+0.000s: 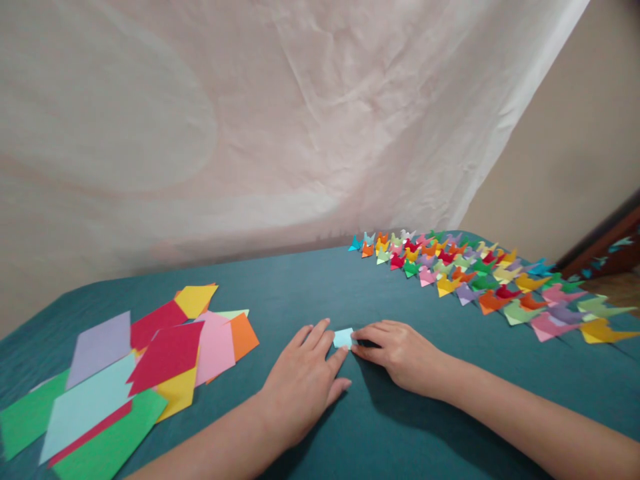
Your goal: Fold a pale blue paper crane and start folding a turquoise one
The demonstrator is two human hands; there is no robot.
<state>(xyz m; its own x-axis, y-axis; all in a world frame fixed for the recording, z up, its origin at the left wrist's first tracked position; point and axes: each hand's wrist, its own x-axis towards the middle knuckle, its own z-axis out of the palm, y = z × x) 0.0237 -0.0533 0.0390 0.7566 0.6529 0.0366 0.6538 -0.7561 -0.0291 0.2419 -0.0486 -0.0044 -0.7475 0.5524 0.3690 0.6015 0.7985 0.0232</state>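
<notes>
One light-blue paper (343, 339) could skew if fingers press unevenly on so small a piece. It lies at 2 o'clock from the left hand (306, 373), whose loosely spread fingers meet its edge, and 9 o'clock from the right hand (400, 355); cannot tell whether those fingertips pinch it.

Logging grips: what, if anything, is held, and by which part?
Small blue paper, seemingly held at its right edge by the right hand; left hand alongside it.
</notes>
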